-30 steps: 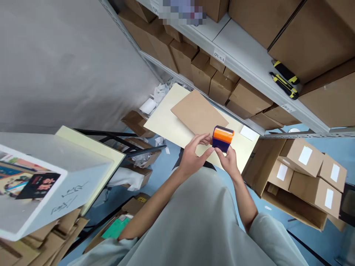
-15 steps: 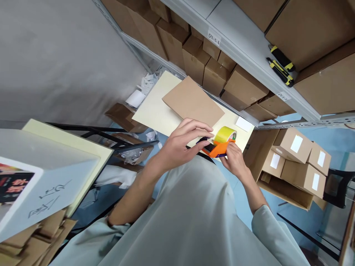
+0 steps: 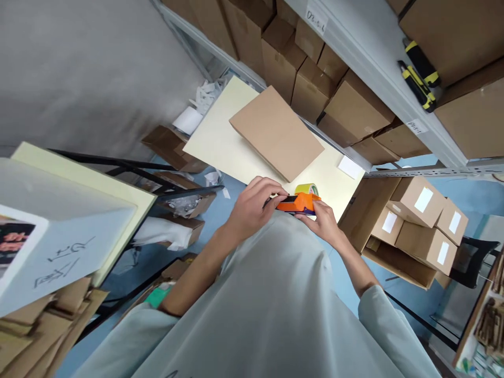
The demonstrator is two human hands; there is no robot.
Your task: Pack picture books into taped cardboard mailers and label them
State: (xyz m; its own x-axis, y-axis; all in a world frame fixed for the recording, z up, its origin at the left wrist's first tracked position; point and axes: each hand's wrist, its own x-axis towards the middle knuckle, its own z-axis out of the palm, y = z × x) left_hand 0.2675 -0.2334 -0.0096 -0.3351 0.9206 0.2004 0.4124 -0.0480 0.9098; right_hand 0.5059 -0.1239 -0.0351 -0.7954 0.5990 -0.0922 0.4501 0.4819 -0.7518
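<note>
An orange tape dispenser (image 3: 301,201) is in front of my body at the near edge of the pale table (image 3: 214,139). My right hand (image 3: 326,221) grips its right end with thumb and fingers. My left hand (image 3: 252,208) is closed at the dispenser's dark left end, thumb and fingertips pinched there; whether they also hold the tape's loose end cannot be seen. Behind the orange body shows the yellow-green tape roll (image 3: 305,188), partly hidden. A flat brown cardboard box (image 3: 277,131) lies on the table just beyond my hands.
Brown boxes (image 3: 311,86) line the shelf behind the table. Two yellow-black utility knives (image 3: 418,84) lie on the upper shelf. A large open carton (image 3: 362,210) with labelled boxes is at right. A white box (image 3: 79,226) stands at left. A white card (image 3: 350,167) lies at the table's right.
The dispenser has turned in my hands, so its orange side faces me and the roll is more hidden. My left fingers have closed in on its left end. The view has shifted slightly.
</note>
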